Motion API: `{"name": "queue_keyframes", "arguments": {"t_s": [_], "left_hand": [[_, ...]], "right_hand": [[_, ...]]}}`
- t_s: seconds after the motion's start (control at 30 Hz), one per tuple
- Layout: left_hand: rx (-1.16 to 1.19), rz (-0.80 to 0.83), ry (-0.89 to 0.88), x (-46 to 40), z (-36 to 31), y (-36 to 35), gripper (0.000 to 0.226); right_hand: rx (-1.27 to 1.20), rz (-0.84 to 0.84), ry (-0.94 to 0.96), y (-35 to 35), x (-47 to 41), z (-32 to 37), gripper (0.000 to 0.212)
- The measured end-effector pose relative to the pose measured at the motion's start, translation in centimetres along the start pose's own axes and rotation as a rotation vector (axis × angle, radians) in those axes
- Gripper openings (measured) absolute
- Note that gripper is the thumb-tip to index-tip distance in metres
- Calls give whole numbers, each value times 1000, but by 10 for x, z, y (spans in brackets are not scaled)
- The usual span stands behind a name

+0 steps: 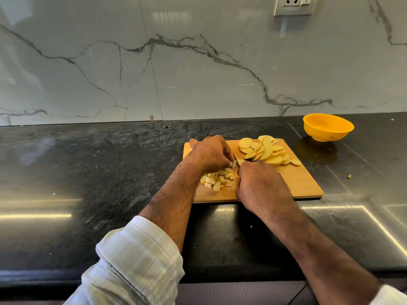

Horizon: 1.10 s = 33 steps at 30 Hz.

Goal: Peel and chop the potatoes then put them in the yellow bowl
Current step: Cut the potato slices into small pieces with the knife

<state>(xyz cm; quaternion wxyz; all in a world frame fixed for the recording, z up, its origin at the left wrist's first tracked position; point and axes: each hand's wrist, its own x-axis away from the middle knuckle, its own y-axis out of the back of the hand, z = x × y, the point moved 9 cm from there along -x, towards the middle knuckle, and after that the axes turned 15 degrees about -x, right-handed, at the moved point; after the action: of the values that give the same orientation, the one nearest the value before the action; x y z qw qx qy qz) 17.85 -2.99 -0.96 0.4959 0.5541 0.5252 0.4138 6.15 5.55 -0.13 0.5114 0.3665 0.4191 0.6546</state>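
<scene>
head view showed the right hand (262, 183) gripping a knife (236, 159) while the left hand (211, 154) pinched potato slices (239, 162) on the cutting board (299, 181), fingertips best kept curled back.

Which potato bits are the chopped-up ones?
Find the wooden cutting board on the black counter. At its near left corner, by the left hand, sits the pile of small cubes. The round slices lie farther back, toward the yellow bowl.

One cutting board (297, 181), one yellow bowl (328, 127), one knife (236, 160), two hands, one heap of potato slices (266, 150), one pile of chopped pieces (218, 180).
</scene>
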Motion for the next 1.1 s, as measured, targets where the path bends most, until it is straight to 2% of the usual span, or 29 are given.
{"name": "queue_keyframes", "arguments": {"t_s": [0.23,0.37,0.5,0.6,0.73,0.9,1.1], "left_hand": [[-64,-64,40,-1,12,5,7],[-75,-32,51,-3,13,0,8],[-53,-31,57,-4,14,0,12],[-52,-41,42,-3,13,-1,10],[-68,-33,4,-4,10,-2,13],[-78,3,-15,-6,0,-5,9],[-73,13,-18,-5,1,-8,4]], "right_hand": [[-131,-286,135,22,15,-18,19],[-90,-141,116,3,20,-14,15],[-33,-49,85,-2,5,-8,30],[-61,-60,86,0,-3,-7,27],[-149,-224,117,21,14,-27,18],[-137,-147,43,28,35,-61,19],[-130,-69,17,28,27,-61,24]]}}
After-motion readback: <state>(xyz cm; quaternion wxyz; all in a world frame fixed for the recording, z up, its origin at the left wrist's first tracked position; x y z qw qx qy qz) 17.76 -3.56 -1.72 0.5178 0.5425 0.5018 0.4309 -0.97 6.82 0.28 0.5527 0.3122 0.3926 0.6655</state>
